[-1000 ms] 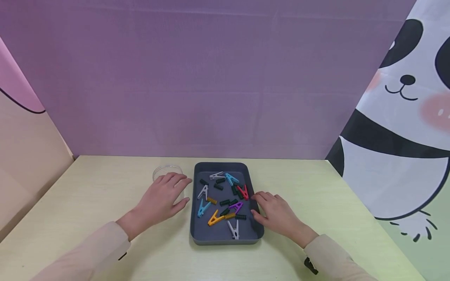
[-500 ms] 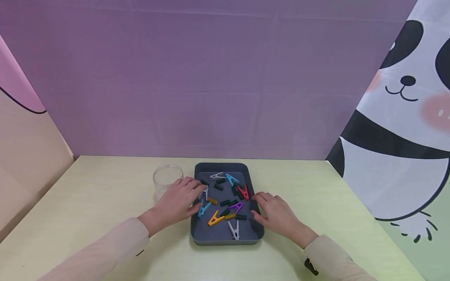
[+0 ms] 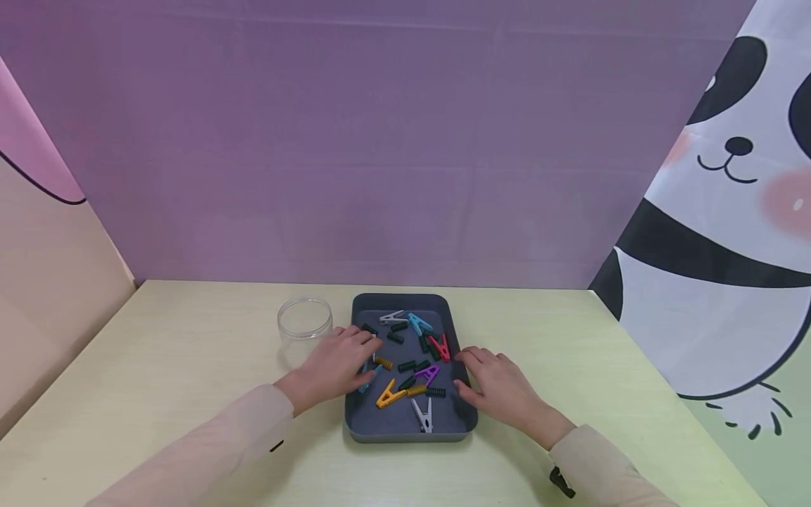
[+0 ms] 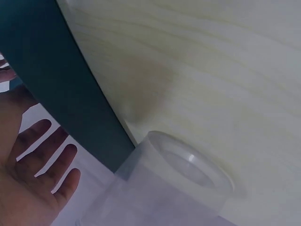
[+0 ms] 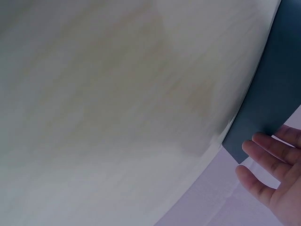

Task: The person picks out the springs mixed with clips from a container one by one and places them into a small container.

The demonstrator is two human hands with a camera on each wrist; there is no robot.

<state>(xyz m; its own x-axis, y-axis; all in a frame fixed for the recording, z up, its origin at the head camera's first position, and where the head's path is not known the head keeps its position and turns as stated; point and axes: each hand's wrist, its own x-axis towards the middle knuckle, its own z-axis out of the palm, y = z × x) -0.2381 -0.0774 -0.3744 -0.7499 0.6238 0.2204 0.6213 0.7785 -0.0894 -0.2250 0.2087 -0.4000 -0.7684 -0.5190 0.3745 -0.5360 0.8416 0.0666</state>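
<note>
My left hand (image 3: pixel 336 362) reaches over the left rim of the dark grey tray (image 3: pixel 386 426), its fingers spread and gently bent, with gaps between them in the left wrist view; whether a fingertip touches anything inside, I cannot tell. My thumb lies over the lower blue clip (image 3: pixel 369 381), partly covering it, and my other fingers hide most of a pale clip beside it. My right hand (image 3: pixel 500 384) lies at the opposite side, fingers loosely bent with the fingertips against the tray's right wall and the thumb set apart. Between my hands, the clips and springs lie scattered on the tray's floor: a grey clip (image 3: pixel 392 318) and an upper blue clip (image 3: pixel 418 323) at the far end, a red clip (image 3: pixel 441 347) near the right wall, a purple clip (image 3: pixel 429 374) about the middle, a yellow clip (image 3: pixel 389 396) nearer me, and a white clip (image 3: pixel 423 415) nearest. A yellow spring (image 3: pixel 416 390) sits beside a dark spring (image 3: pixel 435 392). Just left of the tray, a clear jar (image 3: pixel 298 345) stands upright on the pale table (image 3: pixel 209 338), partly behind my left hand.
</note>
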